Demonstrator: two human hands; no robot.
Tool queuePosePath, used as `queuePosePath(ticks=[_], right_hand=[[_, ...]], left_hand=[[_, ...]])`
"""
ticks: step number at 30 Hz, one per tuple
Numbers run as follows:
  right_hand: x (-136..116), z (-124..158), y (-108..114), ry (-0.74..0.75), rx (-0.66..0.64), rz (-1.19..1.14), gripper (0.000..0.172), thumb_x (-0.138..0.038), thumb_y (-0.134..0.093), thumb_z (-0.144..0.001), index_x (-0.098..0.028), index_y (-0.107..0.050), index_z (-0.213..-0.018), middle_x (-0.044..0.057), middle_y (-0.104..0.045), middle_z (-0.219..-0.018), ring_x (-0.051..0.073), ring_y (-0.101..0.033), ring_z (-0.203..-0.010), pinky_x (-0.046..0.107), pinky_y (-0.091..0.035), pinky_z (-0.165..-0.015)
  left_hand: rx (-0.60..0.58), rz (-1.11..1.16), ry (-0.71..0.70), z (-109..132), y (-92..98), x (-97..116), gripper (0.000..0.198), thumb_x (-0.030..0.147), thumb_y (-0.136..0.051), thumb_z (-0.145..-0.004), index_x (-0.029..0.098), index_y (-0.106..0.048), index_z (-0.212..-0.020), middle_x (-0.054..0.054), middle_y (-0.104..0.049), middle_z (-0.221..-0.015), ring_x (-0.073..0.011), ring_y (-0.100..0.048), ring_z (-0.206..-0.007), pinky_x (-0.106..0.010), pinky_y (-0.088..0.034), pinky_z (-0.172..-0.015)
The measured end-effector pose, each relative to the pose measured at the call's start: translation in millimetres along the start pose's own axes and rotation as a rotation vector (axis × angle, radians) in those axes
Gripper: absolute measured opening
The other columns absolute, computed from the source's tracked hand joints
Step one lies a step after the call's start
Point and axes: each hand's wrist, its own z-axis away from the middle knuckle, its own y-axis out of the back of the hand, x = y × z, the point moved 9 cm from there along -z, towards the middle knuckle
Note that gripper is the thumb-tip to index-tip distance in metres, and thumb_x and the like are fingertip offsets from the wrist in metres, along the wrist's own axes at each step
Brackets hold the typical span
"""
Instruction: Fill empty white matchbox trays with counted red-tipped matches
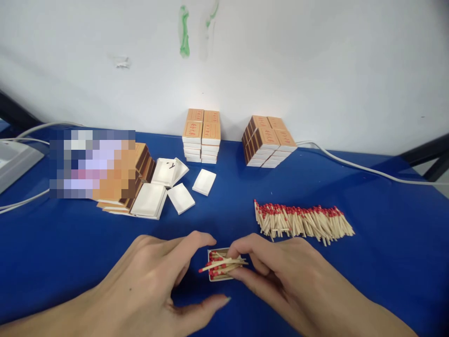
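Note:
A small white matchbox tray (220,280) rests on the blue table between my two hands, with red-tipped matches (224,265) in it. Several of those matches lie across the top, and one sticks out past the tray's left wall. My right hand (293,269) has its thumb and index finger pinched on the matches at the tray's right end. Left of the tray is my left hand (150,274), holding nothing, its thumb and index finger spread apart. Beyond my right hand lies a long pile of loose matches (305,222), red heads pointing away from me.
Two stacks of closed matchboxes (201,135) (268,142) stand by the white wall. At left, more matchbox sleeves (115,185) are piled, partly blurred out. White trays (149,200) (204,182) lie beside them. A white cable (351,166) runs along the back right.

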Motion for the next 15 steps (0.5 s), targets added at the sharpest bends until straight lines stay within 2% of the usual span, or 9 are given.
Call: queuePosePath(ticks=[2, 4, 7, 9, 11, 15], right_hand=[[1, -2, -2, -0.022, -0.031, -0.009, 0.007, -0.032, -0.062, -0.119, -0.028, -0.068, -0.120, -0.007, -0.081, -0.090, 0.014, -0.076, -0.069, 0.026, -0.053, -0.062], [3, -4, -2, -0.043, -0.053, -0.024, 0.006, -0.025, -0.067, -0.116, -0.028, -0.067, -0.121, -0.008, -0.084, -0.097, 0.014, -0.079, -0.075, 0.027, -0.054, -0.065], [5, -4, -6, -0.054, -0.085, -0.048, 0.007, -0.023, -0.069, -0.115, -0.027, -0.067, -0.121, -0.008, -0.084, -0.102, 0.013, -0.080, -0.079, 0.027, -0.055, -0.068], [6, -3, -9, -0.042, -0.096, -0.042, 0.004, -0.025, -0.066, -0.117, -0.026, -0.067, -0.121, -0.007, -0.084, -0.102, 0.014, -0.080, -0.078, 0.027, -0.054, -0.067], [6, -1, -13, -0.026, -0.099, -0.017, 0.008, -0.028, -0.061, -0.120, -0.024, -0.068, -0.122, -0.005, -0.083, -0.097, 0.014, -0.079, -0.073, 0.028, -0.053, -0.063], [5, 0, -18, -0.014, -0.116, -0.011, 0.016, -0.027, -0.055, -0.122, -0.023, -0.070, -0.126, -0.001, -0.085, -0.103, 0.014, -0.081, -0.076, 0.027, -0.055, -0.067]], left_hand=[[0.052, 0.028, 0.028, 2, 7.1, -2, 0.054, 0.064, -0.078, -0.101, 0.026, -0.068, -0.139, 0.010, -0.068, -0.074, -0.0078, -0.064, -0.049, -0.021, -0.052, -0.047], [0.095, 0.068, 0.055, 2, 13.7, -5, 0.056, 0.069, -0.077, -0.101, 0.030, -0.072, -0.140, 0.007, -0.078, -0.085, -0.0059, -0.064, -0.051, -0.017, -0.050, -0.044], [0.079, 0.178, 0.077, -2, 15.8, -8, 0.038, 0.056, -0.085, -0.100, 0.034, -0.079, -0.130, 0.009, -0.084, -0.088, -0.0038, -0.061, -0.048, -0.013, -0.046, -0.040], [0.048, 0.256, 0.110, -6, 13.4, -12, 0.021, 0.045, -0.087, -0.100, 0.035, -0.084, -0.118, 0.011, -0.086, -0.086, -0.0046, -0.067, -0.050, -0.012, -0.051, -0.044], [0.024, 0.319, 0.143, -8, 10.6, -17, 0.008, 0.037, -0.088, -0.100, 0.035, -0.087, -0.108, 0.011, -0.087, -0.086, -0.0070, -0.075, -0.058, -0.011, -0.058, -0.052], [-0.004, 0.360, 0.119, -11, 9.3, -17, 0.005, 0.030, -0.087, -0.101, 0.034, -0.089, -0.103, 0.010, -0.088, -0.086, -0.0074, -0.081, -0.064, -0.010, -0.061, -0.060]])
